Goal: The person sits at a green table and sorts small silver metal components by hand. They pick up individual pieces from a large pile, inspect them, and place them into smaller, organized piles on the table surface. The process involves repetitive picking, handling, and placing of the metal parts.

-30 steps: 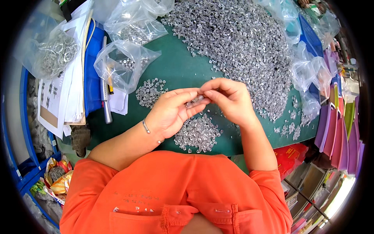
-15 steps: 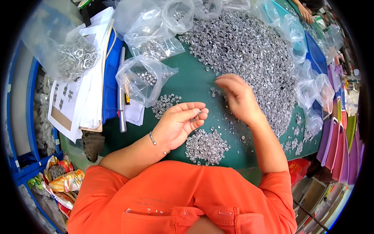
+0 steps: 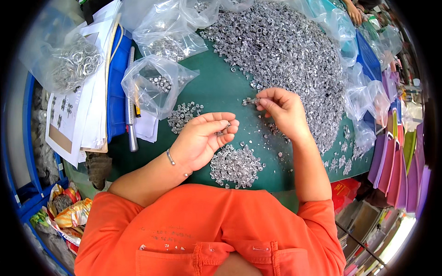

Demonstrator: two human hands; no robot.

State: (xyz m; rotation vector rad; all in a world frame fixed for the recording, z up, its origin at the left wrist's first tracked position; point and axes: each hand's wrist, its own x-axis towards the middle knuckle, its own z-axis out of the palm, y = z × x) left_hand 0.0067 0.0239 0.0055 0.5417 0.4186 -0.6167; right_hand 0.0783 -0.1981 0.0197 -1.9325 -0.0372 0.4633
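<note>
My left hand point(image 3: 202, 138) is turned palm up, its fingers curled and thumb bent over a few small silvery metal pieces point(image 3: 223, 132). To its right, my right hand point(image 3: 286, 112) pinches at a little cluster of metal pieces point(image 3: 251, 100) by the near-left edge of a large heap of the same kind point(image 3: 294, 50). Their exact kind is too small to make out. Between my forearms lies a smaller pile of shiny pieces point(image 3: 237, 166). Another small pile point(image 3: 183, 114) sits just beyond my left hand.
The green tabletop point(image 3: 216, 87) carries clear plastic bags, one holding round beads point(image 3: 159, 83). At left are a blue tray point(image 3: 119, 92), a metal-handled tool point(image 3: 131, 133) and papers point(image 3: 87, 115) under a bag of rings point(image 3: 76, 64). A co-worker's hand point(image 3: 353, 13) shows far right.
The view has shifted slightly, so the table things sit further left. My right hand has turned and closed its fingertips at the small cluster; my left hand keeps its curled hold.
</note>
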